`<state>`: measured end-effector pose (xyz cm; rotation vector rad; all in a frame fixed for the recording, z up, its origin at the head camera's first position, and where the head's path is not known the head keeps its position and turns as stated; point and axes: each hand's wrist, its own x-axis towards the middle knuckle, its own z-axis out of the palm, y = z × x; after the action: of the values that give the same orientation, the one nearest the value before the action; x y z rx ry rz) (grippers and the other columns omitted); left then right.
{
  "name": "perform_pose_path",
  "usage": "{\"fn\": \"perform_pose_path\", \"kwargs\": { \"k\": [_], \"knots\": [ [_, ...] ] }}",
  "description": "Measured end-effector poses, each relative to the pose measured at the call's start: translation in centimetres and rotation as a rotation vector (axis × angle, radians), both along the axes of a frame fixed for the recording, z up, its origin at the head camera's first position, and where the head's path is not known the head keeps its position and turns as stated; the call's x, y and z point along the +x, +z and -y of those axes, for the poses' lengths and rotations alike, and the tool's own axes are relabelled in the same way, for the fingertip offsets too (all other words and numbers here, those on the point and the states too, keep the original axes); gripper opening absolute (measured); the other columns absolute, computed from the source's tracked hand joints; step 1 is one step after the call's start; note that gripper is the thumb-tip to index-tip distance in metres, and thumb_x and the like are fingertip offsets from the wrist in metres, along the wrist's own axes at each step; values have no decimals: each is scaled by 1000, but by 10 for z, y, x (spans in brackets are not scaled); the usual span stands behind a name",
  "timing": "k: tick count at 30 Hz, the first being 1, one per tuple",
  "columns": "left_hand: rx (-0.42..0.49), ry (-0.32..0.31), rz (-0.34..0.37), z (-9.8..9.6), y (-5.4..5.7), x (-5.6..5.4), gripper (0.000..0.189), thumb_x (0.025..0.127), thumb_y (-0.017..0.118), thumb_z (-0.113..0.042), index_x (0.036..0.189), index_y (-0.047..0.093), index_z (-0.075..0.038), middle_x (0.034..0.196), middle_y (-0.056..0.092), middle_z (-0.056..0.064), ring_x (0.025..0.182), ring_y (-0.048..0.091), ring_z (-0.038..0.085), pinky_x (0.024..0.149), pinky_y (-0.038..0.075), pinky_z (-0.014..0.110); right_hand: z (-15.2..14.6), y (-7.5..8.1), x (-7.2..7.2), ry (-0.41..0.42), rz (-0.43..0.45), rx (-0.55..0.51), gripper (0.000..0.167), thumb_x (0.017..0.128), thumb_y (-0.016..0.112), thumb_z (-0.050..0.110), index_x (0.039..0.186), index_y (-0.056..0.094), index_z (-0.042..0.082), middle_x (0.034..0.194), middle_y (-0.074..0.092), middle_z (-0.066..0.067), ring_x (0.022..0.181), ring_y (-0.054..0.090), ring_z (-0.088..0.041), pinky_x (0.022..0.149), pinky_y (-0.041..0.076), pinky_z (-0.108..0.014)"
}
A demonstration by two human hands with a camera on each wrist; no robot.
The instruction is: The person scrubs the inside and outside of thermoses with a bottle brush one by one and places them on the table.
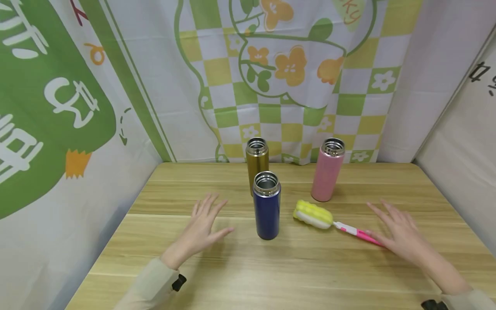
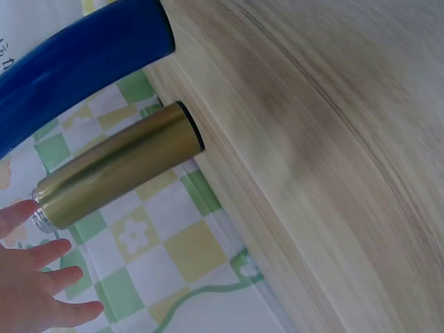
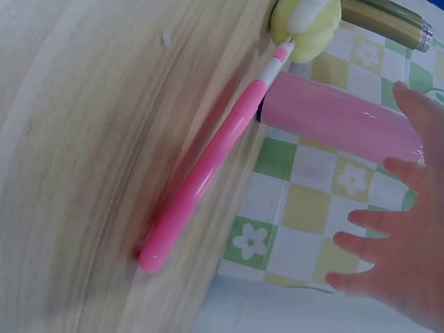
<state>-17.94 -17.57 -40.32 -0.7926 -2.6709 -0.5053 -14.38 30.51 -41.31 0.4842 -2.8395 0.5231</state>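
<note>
My left hand (image 1: 201,228) is spread above the table, left of an upright blue bottle (image 1: 267,211), and holds nothing. Behind the blue one stands a gold bottle (image 1: 257,161), partly hidden by it. A pink bottle (image 1: 327,172) stands further right, and all three mouths are uncapped. A bottle brush with a yellow and white sponge head (image 1: 314,214) and a pink handle (image 3: 201,170) lies in front of the pink bottle. My right hand (image 1: 403,237) hovers with spread fingers over the handle's end, which it partly covers in the head view; the right wrist view shows them apart.
The wooden table (image 1: 162,267) ends at the back against a patterned curtain (image 1: 248,116) with green and yellow checks. White fabric hangs along the right side, and a green and white printed cloth (image 1: 77,142) along the left.
</note>
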Motion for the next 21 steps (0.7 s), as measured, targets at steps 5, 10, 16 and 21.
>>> {"fn": "perform_pose_path", "kwargs": {
  "k": [5,10,16,21],
  "knots": [
    [131,-59,-55,-10,4,-3,68,76,64,-39,129,41,-3,132,37,19,122,31,36,100,17,56,-3,-1,-4,29,-22,-95,72,78,65,29,139,28,21,129,32,-32,111,31,-55,91,11,-68],
    [286,-88,-4,-24,5,-8,61,75,68,-28,124,45,-1,123,46,16,115,41,32,97,28,51,-6,-7,-7,58,-64,-142,65,74,70,22,130,42,6,118,46,-30,104,42,-49,81,31,-65],
    [424,-88,98,-40,4,-13,52,77,67,-24,120,49,-2,119,51,15,111,47,28,94,36,44,-12,-15,-11,39,-1,-153,54,76,69,24,118,50,-3,110,54,-27,95,51,-45,76,38,-60],
    [540,-98,181,-51,1,-17,51,76,69,-18,120,49,-1,119,52,14,109,48,28,92,37,43,-17,-20,-15,28,85,-153,48,77,68,27,114,56,-1,107,58,-22,93,54,-40,75,41,-56]
  ]
}}
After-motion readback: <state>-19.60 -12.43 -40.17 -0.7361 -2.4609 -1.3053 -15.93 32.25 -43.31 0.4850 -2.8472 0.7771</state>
